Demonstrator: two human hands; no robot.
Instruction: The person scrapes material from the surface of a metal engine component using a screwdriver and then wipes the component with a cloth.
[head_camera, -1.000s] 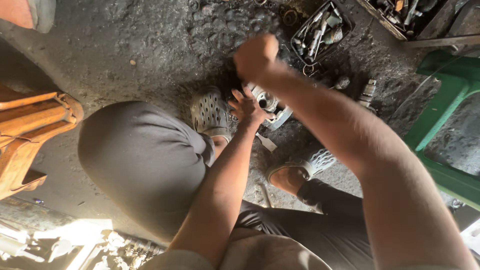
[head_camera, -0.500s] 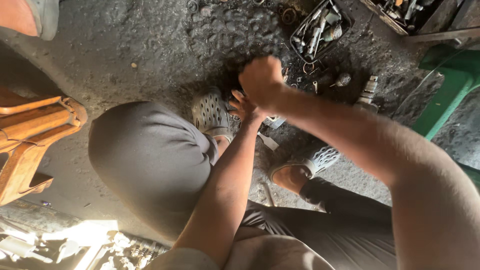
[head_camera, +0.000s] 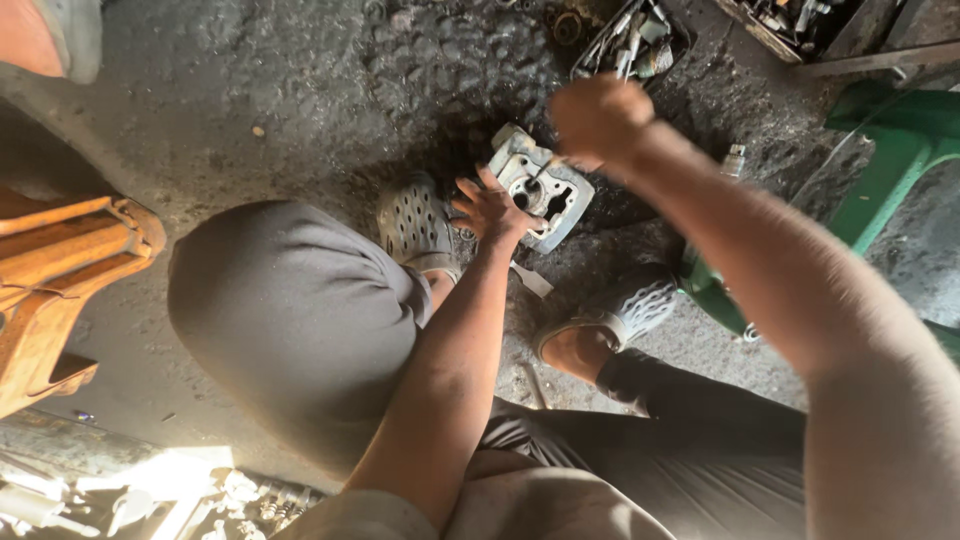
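A grey cast-metal engine part with round openings lies on the oily black floor in front of my feet. My left hand rests on its near edge with fingers spread, holding it down. My right hand is a closed fist just above the part's far right corner. A thin dark tool seems to poke from under the fist toward the part; most of it is hidden. My knees and dark trousers fill the lower frame.
A tray of mixed metal tools lies beyond the part, and a second box sits at the top right. A green metal frame stands on the right, an orange stand on the left. Another person's foot is at the top left.
My right fist dropped onto the engine part, then rose and shifted right, uncovering it. My left hand stayed on the part's near edge.
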